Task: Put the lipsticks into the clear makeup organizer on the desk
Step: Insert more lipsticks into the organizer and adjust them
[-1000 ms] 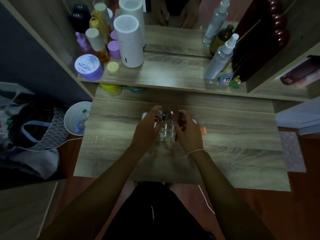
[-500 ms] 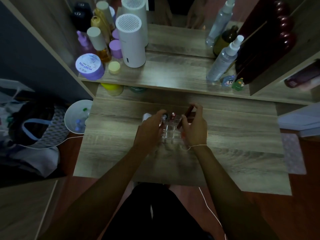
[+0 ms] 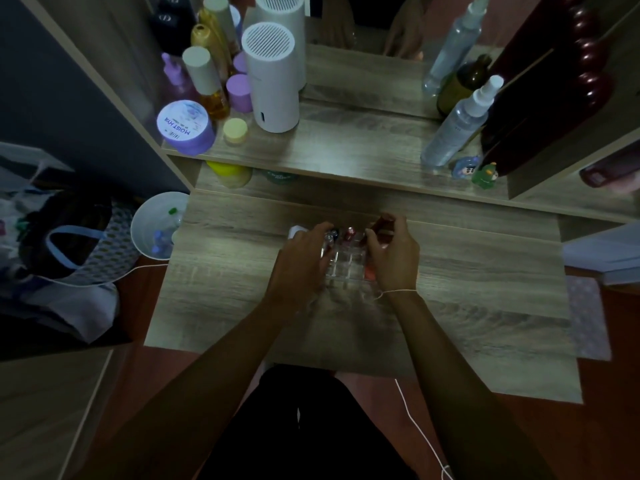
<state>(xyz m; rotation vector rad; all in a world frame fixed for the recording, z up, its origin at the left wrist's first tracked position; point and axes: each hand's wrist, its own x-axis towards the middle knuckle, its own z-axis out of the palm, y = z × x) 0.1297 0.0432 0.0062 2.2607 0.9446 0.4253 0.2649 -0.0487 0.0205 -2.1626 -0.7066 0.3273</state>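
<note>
A clear makeup organizer (image 3: 346, 268) with a grid of small cells stands in the middle of the wooden desk (image 3: 485, 306). A red-capped lipstick (image 3: 349, 234) stands upright in a back cell, with a darker one (image 3: 333, 234) to its left. My left hand (image 3: 301, 261) wraps the organizer's left side. My right hand (image 3: 393, 254) is at its right side, fingers pinched on a dark red lipstick (image 3: 381, 223) held tilted over the back right cells. A white item (image 3: 296, 232) lies behind my left hand. An orange-pink item (image 3: 370, 271) shows by my right palm.
A raised shelf (image 3: 346, 150) behind the desk carries a white cylinder device (image 3: 273, 81), purple jars, amber bottles and clear spray bottles (image 3: 457, 126). A dark red object leans at the right. A white bin (image 3: 156, 226) and bags sit left of the desk. A white cord hangs near my lap.
My right hand lifted a dark red lipstick from beside the organizer and brought it over the back right cells. My left hand stayed on the organizer's left side.
</note>
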